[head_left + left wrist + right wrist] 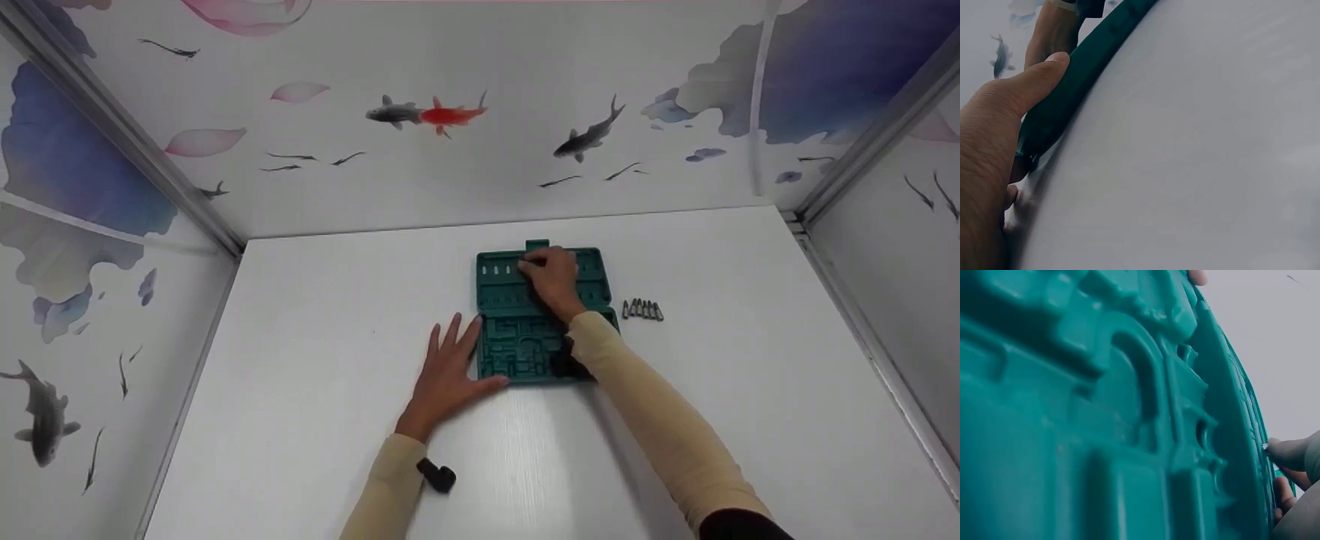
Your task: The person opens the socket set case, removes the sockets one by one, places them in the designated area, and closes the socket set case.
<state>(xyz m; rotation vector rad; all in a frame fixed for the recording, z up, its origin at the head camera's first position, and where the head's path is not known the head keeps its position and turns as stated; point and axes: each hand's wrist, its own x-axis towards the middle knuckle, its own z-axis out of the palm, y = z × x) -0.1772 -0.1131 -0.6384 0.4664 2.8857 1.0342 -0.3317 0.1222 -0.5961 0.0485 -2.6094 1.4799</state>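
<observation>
Left of the green case (499,330), the left hand (446,379) lay spread, fingers straight and apart; the left wrist view alone showed its thumb resting on the case's smooth outer wall. The case sat open on the white surface (315,360), its lid folded back beyond the tray. Only the head view showed three small pale pieces (496,270) standing in a row inside the lid. Just right of them, the right hand (553,277) bent over the lid, thumb and fingers drawn together; a tiny glint showed at a fingertip in the right wrist view, but I could not tell whether it was pinched. That view also brought out glossy moulded plastic, with an arched channel and rounded notches. Right of the case, near it, slim metal bits (643,310) lay side by side.
</observation>
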